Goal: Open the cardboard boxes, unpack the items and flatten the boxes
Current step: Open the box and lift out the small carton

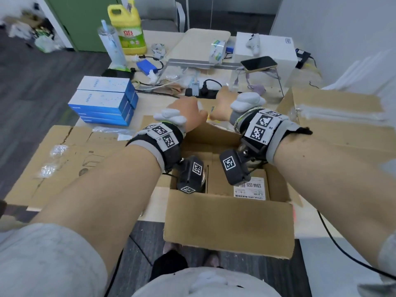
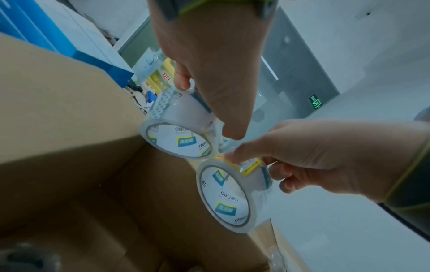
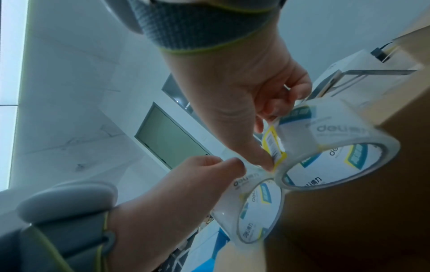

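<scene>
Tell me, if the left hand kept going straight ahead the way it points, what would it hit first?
Probably the black power strip just beyond the left hand, which grips a tape roll. Depth is hard to judge, so it may pass above it.

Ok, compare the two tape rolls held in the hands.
The left-hand roll is held by the left hand; the right-hand roll by the right hand. The right-hand roll bears a yellow barcode sticker; the left-hand roll shows none. Shared: both clear Deli tape, similar size, rims touching.
</scene>
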`<state>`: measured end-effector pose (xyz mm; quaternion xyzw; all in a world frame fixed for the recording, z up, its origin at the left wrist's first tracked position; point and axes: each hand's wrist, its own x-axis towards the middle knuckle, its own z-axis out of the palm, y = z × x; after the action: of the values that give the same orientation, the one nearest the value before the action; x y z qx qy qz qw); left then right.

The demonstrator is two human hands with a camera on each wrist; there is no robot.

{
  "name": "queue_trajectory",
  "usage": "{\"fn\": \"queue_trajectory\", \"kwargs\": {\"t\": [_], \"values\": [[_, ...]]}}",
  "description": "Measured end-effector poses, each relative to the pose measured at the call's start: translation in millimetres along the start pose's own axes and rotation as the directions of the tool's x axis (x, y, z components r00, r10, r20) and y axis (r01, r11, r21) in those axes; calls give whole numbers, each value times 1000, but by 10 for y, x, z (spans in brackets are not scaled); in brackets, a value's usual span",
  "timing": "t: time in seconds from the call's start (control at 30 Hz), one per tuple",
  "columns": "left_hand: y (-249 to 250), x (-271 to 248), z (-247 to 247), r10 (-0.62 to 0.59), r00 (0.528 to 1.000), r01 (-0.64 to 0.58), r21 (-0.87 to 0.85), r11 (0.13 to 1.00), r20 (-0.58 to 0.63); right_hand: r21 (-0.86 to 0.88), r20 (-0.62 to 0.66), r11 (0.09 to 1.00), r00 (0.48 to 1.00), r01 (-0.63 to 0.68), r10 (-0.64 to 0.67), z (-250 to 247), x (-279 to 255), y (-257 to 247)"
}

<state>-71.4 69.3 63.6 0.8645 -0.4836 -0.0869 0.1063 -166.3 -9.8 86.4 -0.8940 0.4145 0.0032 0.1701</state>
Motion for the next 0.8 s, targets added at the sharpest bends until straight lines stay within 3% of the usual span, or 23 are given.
{"fn": "queue_trajectory", "kwargs": {"t": [0.1,0.23,0.4,0.53,0.67,0.8], "values": [[-303,18,-193,23,999,-23,3,1000,-47,-96,-27,995,999,-42,39,-41,65,-337],[-641,130,-249,37,992,-43,-39,998,-125,-21,-46,998,997,54,-55,39,231,-511],[-1191,419,-238,-5,997,2,-38,999,-75,-136,-75,991,997,-15,5,250,652,-950],[-1554,725,-264,24,992,-30,49,998,124,-189,-57,981,998,-51,41,427,1055,-1174],[-1871,1013,-148,28,991,-35,52,998,135,-78,8,997,1000,-15,15,620,1364,-1246],[-2065,1305,46,9,974,-38,122,992,227,-47,115,998,992,-51,56,903,1685,-1299]]}}
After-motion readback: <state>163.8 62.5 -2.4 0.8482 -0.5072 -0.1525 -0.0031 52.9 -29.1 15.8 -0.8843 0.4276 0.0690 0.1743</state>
